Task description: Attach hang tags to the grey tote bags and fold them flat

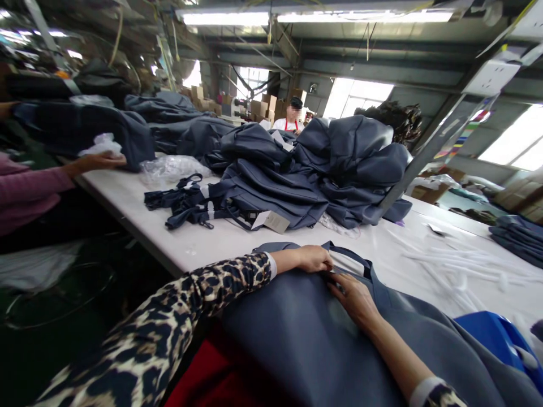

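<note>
A large dark blue-grey bag (292, 322) lies across the table's front edge, close to my body. A strap handle (350, 254) stands up from its far side. My left hand (313, 259) is closed on the bag's top edge, its fingers curled over the material. Just to the right, my right hand (354, 298) grips the same edge with bent fingers, the thumb on the near side. The fingertips of both hands almost meet, and what lies right under them is hidden.
Beyond the bag, many similar dark bags (275, 186) are heaped on the white table (203, 249), with bundled straps (186, 203) and clear plastic (172, 169). White strips (453, 263) and a blue container (492, 336) are at right. A co-worker's hand (97, 162) reaches in from the left; another person (291, 118) stands behind.
</note>
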A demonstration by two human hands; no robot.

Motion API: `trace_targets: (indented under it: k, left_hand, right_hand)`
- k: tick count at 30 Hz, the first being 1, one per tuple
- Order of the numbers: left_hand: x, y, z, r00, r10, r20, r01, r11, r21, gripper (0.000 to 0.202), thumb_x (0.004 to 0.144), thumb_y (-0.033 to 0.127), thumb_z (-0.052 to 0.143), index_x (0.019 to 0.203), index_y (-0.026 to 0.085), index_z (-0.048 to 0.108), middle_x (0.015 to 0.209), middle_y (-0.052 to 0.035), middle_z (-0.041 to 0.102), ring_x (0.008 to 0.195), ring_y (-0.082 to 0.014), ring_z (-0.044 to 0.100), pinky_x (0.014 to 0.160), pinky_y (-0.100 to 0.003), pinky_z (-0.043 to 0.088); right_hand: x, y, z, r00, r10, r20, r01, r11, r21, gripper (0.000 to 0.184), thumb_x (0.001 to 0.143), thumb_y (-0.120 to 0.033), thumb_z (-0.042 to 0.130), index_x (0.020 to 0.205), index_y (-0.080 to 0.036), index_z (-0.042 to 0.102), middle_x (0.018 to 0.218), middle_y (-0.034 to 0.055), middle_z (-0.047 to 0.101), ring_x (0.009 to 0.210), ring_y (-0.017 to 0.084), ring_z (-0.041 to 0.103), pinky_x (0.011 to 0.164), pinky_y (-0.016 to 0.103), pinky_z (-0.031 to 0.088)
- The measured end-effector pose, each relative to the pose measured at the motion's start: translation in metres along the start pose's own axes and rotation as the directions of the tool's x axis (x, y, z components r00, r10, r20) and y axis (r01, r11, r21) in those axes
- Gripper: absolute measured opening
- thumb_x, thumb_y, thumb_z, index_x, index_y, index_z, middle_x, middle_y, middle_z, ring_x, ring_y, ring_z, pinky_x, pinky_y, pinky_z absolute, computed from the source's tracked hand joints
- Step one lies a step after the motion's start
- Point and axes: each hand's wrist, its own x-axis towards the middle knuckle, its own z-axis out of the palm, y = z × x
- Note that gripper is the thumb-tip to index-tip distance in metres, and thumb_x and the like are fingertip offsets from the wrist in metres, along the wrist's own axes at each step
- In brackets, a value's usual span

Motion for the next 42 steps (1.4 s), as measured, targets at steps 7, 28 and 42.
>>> trace_targets:
  k: [7, 28, 42]
  left_hand:
    - [-0.025, 0.01, 0.025, 0.998, 0.06, -0.03, -0.054, 0.982, 0.182, 0.021, 0.093, 0.013, 0.051, 0.106, 0.018, 0.066, 0.122, -0.0098, 0.065, 0.115, -0.0223, 0.058, 0.099, -0.031, 0.044]
    - [-0.054, 0.018, 0.04, 0.981, 0.036, 0.193, -0.103, 0.931, 0.351, 0.063, 0.101, 0.051, 0.037, 0.151, 0.014, 0.034, 0.16, -0.0166, 0.028, 0.149, -0.0298, 0.024, 0.119, -0.046, 0.021]
    - [-0.018, -0.016, 0.031, 0.974, 0.012, 0.227, -0.127, 0.855, 0.502, 0.063, 0.102, 0.046, 0.035, 0.153, 0.01, 0.029, 0.161, -0.0183, 0.024, 0.15, -0.0258, 0.021, 0.12, -0.038, 0.016]
  right_hand:
    - [-0.015, 0.006, -0.012, 0.999, -0.036, 0.012, 0.037, 0.994, -0.099, 0.026, 0.092, -0.015, 0.049, 0.107, -0.025, 0.068, 0.102, 0.0046, 0.073, 0.097, 0.021, 0.067, 0.08, 0.032, 0.054]
    - [-0.034, -0.047, -0.073, 0.994, -0.042, 0.096, 0.03, 0.992, 0.122, 0.018, 0.096, -0.035, 0.056, 0.102, -0.023, 0.069, 0.1, 0.0046, 0.072, 0.09, 0.019, 0.068, 0.078, 0.028, 0.051]
    - [-0.17, -0.061, -0.048, 0.983, 0.087, 0.162, -0.081, 0.996, -0.042, 0.081, 0.083, -0.019, 0.067, 0.153, -0.033, 0.03, 0.157, 0.0025, 0.039, 0.144, 0.028, 0.035, 0.115, 0.052, 0.032]
